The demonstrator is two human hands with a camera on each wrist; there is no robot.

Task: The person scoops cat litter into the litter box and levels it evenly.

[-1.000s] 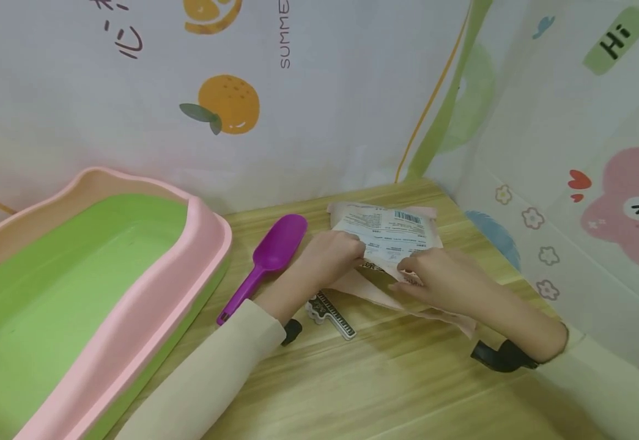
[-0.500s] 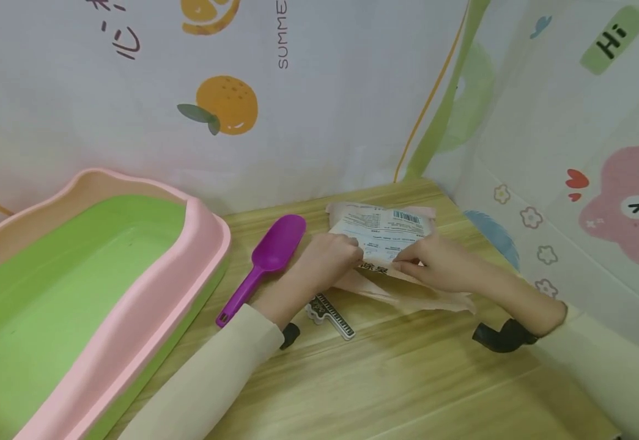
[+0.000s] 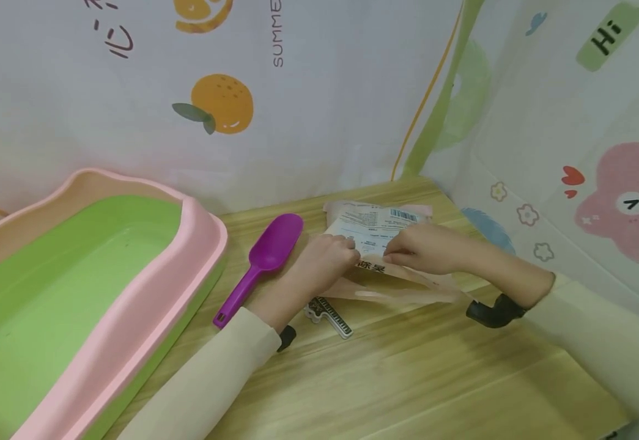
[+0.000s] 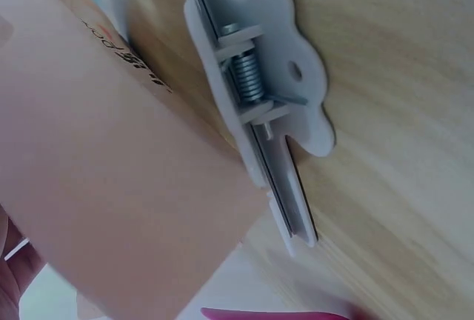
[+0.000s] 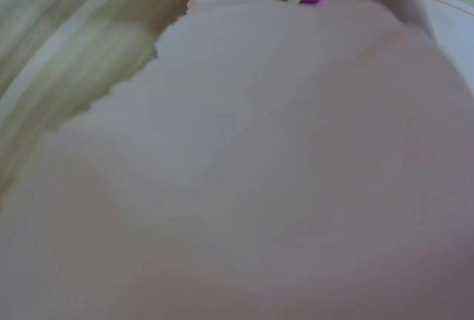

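A pale pink bag (image 3: 363,214) with printed text and a barcode lies on the wooden table, its near end hanging loose toward me. My left hand (image 3: 327,260) grips the left side of the bag, fingers curled. At the bag's right side my right hand (image 3: 421,247) pinches the film near the dark printed characters. In the right wrist view the bag (image 5: 244,150) fills most of the picture, with a ragged edge; my right fingers are hidden there. Below the left hand lies a clip with a keyboard pattern (image 3: 334,321); the left wrist view shows the clip's spring (image 4: 248,74).
A purple scoop (image 3: 277,241) lies left of the bag. Further left stands a large green tray with a pink rim (image 3: 206,229), like a litter box. Printed cloth walls (image 3: 319,122) border the table at the back and right. A small dark object (image 3: 630,431) shows at the bottom right corner.
My right hand has moved left and slightly up along the bag, nearer the left hand. The bag's loose near edge has shifted left and up. The left hand has barely moved.
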